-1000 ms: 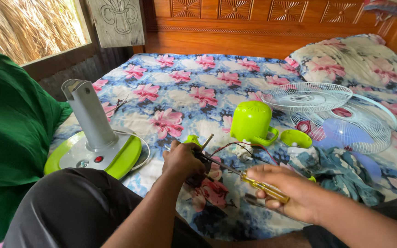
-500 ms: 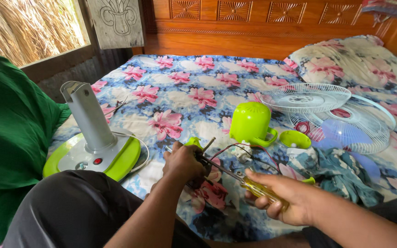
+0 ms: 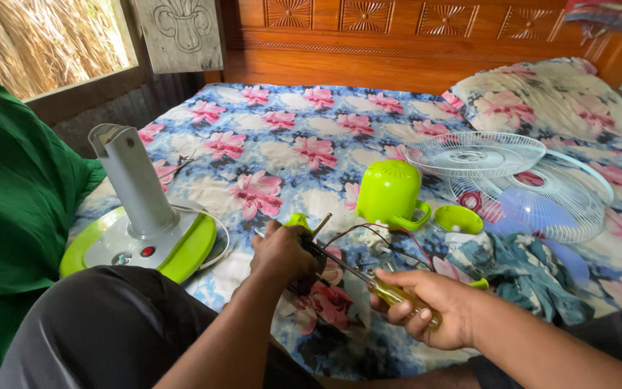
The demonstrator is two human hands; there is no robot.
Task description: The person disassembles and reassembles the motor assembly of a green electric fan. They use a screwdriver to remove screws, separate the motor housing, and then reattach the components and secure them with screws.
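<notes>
Your two forearms come into view bare, with no sleeve showing on either one down to the lower edge of the picture. No watch, band or ring shows on your left hand [image 3: 282, 253] or your right hand [image 3: 430, 306], and neither hand wears a glove. The fingernails [image 3: 424, 315] on your right hand are short and plain. Below and to the left of your left grip, your leg is covered in dark charcoal trousers [image 3: 102, 328] of smooth, unpatterned cloth. A strip of the same dark cloth [image 3: 617, 338] shows beyond your right forearm.
</notes>
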